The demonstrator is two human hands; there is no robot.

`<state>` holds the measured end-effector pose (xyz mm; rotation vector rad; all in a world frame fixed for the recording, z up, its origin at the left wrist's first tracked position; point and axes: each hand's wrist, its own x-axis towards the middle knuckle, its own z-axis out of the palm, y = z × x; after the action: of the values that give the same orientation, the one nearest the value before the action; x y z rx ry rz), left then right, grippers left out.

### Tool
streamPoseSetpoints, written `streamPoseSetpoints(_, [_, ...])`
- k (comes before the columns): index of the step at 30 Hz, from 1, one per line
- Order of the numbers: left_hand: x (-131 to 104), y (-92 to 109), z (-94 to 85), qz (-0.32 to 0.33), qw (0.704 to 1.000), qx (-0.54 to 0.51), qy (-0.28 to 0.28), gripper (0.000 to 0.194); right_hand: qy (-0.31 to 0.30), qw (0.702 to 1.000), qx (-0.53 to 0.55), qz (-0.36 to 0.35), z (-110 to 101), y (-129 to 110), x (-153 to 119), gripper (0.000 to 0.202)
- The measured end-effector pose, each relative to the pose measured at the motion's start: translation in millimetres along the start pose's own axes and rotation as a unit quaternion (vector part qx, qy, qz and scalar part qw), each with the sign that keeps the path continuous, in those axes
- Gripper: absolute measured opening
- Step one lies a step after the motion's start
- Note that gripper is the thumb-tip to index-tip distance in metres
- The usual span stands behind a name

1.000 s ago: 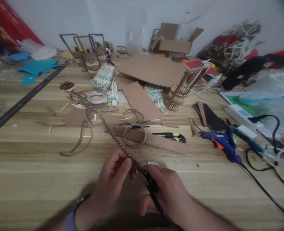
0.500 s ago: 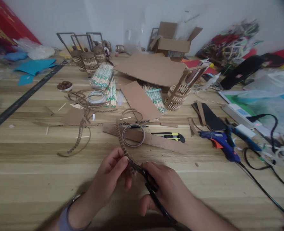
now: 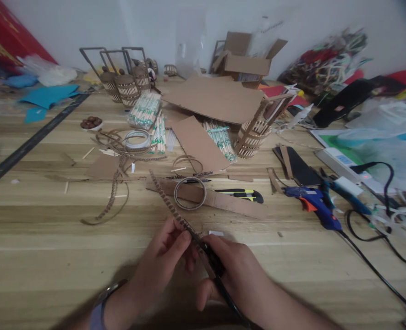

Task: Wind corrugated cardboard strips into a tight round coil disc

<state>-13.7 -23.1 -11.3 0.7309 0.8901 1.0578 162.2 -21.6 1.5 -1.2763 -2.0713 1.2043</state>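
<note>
My left hand [image 3: 165, 259] pinches a narrow ribbed cardboard strip [image 3: 164, 198] between thumb and fingers; its free end points up and away to the left. In my right hand [image 3: 242, 270] is a pair of scissors [image 3: 228, 298] with black handles. Their blades lie along the strip beside my left fingertips, and whether they touch it I cannot tell. Just beyond my hands are a roll of tape [image 3: 175, 195], a flat cardboard strip [image 3: 237, 204] and a yellow-and-black utility knife [image 3: 254, 196]. A small white scrap [image 3: 216, 233] shows beside my right knuckles.
A blue glue gun [image 3: 313, 201] with a trailing cord lies at right, near a black phone-like slab [image 3: 299, 167]. Farther back are bundled sticks [image 3: 144, 110], cardboard sheets [image 3: 213, 98], small stick-covered buckets [image 3: 127, 89] and an open carton [image 3: 246, 64]. Curled strips [image 3: 112, 197] lie at left.
The strip has swung leftward and lies straighter, more in line with the scissors. My left hand has shifted slightly right along with it. The white scrap beside my right hand shows more.
</note>
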Motion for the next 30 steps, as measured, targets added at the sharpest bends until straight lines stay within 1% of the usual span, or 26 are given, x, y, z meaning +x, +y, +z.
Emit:
streamPoseSetpoints(4, [-0.2,0.8,1.2,-0.016,1.000,-0.012,-0.006,0.034,0.008,1.000,0.008,-0.012,3.6,4.0,-1.9,0.040])
streamPoseSetpoints(8, [0.4,-0.1,-0.3,-0.009,1.000,0.000,-0.017,0.034,0.020,0.999,0.016,-0.031,8.2,5.6,-0.8,0.040])
streamPoseSetpoints(10, [0.7,-0.5,-1.9,-0.005,1.000,0.005,-0.015,0.034,0.043,0.998,-0.016,-0.042,5.0,5.2,0.2,0.042])
streamPoseSetpoints(12, [1.0,0.2,-3.3,-0.001,1.000,0.004,-0.005,0.035,0.093,0.991,-0.086,-0.032,-5.7,6.4,-1.1,0.044])
streamPoseSetpoints(14, [1.2,2.2,-3.9,0.002,1.000,0.003,0.010,0.033,0.163,0.971,-0.174,0.008,-23.9,11.9,-7.1,0.043])
streamPoseSetpoints(15, [1.3,3.6,-3.9,0.005,1.000,0.003,0.016,0.032,0.191,0.957,-0.215,0.043,-34.9,16.8,-12.1,0.040])
streamPoseSetpoints(16, [1.5,4.9,-3.7,0.009,1.000,0.006,0.022,0.031,0.214,0.940,-0.256,0.075,-46.3,23.3,-18.3,0.039])
streamPoseSetpoints(18, [1.9,7.0,-3.2,0.017,0.999,0.021,0.027,0.029,0.254,0.896,-0.337,0.141,-67.5,40.4,-33.4,0.042])
streamPoseSetpoints(20, [2.0,8.5,-2.7,0.033,0.998,0.046,0.025,0.027,0.265,0.858,-0.391,0.199,-83.1,60.4,-49.6,0.042])
streamPoseSetpoints(21, [1.9,9.4,-2.8,0.044,0.997,0.061,0.022,0.026,0.260,0.849,-0.408,0.212,-88.3,70.1,-57.1,0.041])
streamPoseSetpoints(23, [1.5,13.3,-4.2,0.077,0.991,0.105,0.026,0.025,0.243,0.844,-0.431,0.208,-94.2,86.1,-69.2,0.044])
streamPoseSetpoints(25, [1.6,21.2,-7.7,0.115,0.975,0.181,0.060,0.024,0.233,0.838,-0.455,0.188,-95.8,94.3,-75.4,0.048])
streamPoseSetpoints(26, [2.1,26.5,-10.3,0.127,0.959,0.236,0.089,0.023,0.234,0.834,-0.467,0.178,-95.6,94.6,-76.0,0.048])
streamPoseSetpoints(28, [4.8,37.9,-17.3,0.147,0.913,0.354,0.143,0.020,0.244,0.824,-0.486,0.158,-93.6,88.2,-72.4,0.044])
streamPoseSetpoints(29, [7.0,43.0,-21.3,0.148,0.884,0.418,0.145,0.017,0.252,0.821,-0.492,0.145,-91.7,82.1,-68.5,0.041])
streamPoseSetpoints(30, [9.8,46.9,-25.5,0.162,0.850,0.484,0.130,0.016,0.256,0.822,-0.493,0.126,-88.9,74.6,-63.3,0.038])
